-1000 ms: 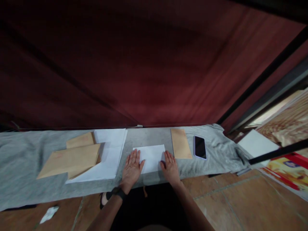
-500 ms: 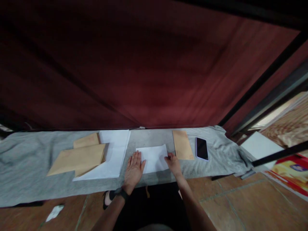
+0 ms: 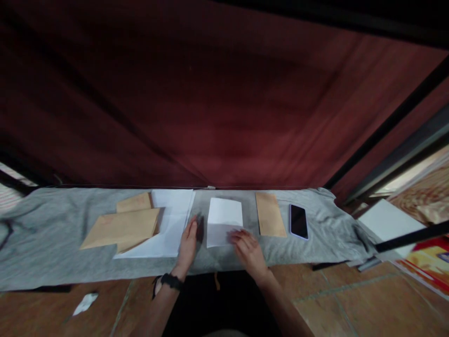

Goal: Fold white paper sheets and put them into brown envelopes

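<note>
A white sheet of paper (image 3: 224,213) lies upright in front of me on the grey cloth, its lower half in shadow. My left hand (image 3: 188,243) is turned on its edge just left of the sheet, fingers stretched and holding nothing. Over the sheet's lower right corner is my right hand (image 3: 248,250), its fingers apart and their tips blurred. Whether those tips touch the paper I cannot tell. A brown envelope (image 3: 271,215) lies to the right. Further left, several brown envelopes (image 3: 122,227) overlap larger white sheets (image 3: 175,220).
A phone (image 3: 299,222) lies right of the single envelope. The grey cloth (image 3: 326,234) covers a long narrow surface along a dark red panel (image 3: 224,117). Black bars and a white board (image 3: 389,224) stand at the right. A paper scrap (image 3: 85,303) is on the tiled floor.
The white sheet has turned from lying sideways to lying upright. My left hand has come off it to the left. My right hand has moved from its right edge to its lower right corner.
</note>
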Demonstrator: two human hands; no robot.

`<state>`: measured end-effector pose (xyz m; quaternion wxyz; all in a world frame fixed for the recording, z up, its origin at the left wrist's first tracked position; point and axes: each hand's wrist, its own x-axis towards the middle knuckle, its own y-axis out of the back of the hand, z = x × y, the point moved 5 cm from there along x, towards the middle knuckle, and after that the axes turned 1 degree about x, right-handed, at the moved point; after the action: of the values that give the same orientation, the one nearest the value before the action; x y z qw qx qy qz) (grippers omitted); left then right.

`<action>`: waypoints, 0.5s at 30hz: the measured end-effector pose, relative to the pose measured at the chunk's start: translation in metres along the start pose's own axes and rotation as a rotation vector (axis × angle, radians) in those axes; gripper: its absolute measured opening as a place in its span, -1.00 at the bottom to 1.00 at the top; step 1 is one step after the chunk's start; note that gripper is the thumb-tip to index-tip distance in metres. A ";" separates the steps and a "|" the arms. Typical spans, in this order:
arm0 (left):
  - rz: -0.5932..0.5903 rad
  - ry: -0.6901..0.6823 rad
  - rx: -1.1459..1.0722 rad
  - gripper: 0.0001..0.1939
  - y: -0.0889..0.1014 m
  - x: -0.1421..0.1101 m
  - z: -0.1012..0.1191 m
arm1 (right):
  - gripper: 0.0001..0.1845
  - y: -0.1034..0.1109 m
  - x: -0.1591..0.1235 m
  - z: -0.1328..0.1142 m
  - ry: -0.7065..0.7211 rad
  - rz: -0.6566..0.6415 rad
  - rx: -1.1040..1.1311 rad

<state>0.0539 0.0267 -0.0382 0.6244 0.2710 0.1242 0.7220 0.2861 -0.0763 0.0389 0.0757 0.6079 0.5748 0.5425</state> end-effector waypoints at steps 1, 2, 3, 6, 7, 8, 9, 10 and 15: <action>-0.007 0.053 -0.064 -0.40 0.001 -0.001 -0.002 | -0.66 -0.010 -0.010 -0.002 0.003 -0.038 -0.027; -0.022 0.105 -0.124 -0.42 0.002 -0.003 -0.003 | -0.66 -0.019 -0.020 -0.004 -0.009 -0.068 -0.045; -0.045 0.137 -0.162 -0.43 0.002 -0.006 -0.001 | -0.65 -0.027 -0.029 -0.006 -0.011 -0.103 -0.053; -0.173 0.059 -0.121 -0.47 0.006 -0.020 0.019 | -0.67 -0.043 -0.046 -0.013 -0.049 -0.170 -0.056; -0.208 0.011 -0.092 -0.48 0.009 -0.026 0.027 | -0.67 -0.046 -0.047 -0.016 -0.062 -0.184 -0.052; -0.239 -0.047 -0.061 -0.50 0.013 -0.033 0.035 | -0.68 -0.048 -0.048 -0.019 -0.071 -0.195 -0.048; -0.276 -0.113 -0.027 -0.52 0.016 -0.041 0.043 | -0.69 -0.049 -0.047 -0.022 -0.078 -0.202 -0.045; -0.323 -0.184 0.009 -0.54 0.019 -0.048 0.050 | -0.69 -0.049 -0.046 -0.024 -0.081 -0.206 -0.044; -0.530 -0.492 0.270 -0.57 0.025 -0.079 0.059 | -0.73 -0.052 -0.041 -0.027 -0.038 -0.204 -0.029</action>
<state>0.0712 -0.0636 0.0050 0.7593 0.4742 0.1304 0.4261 0.2442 -0.1059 -0.0112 0.1505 0.5551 0.6243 0.5286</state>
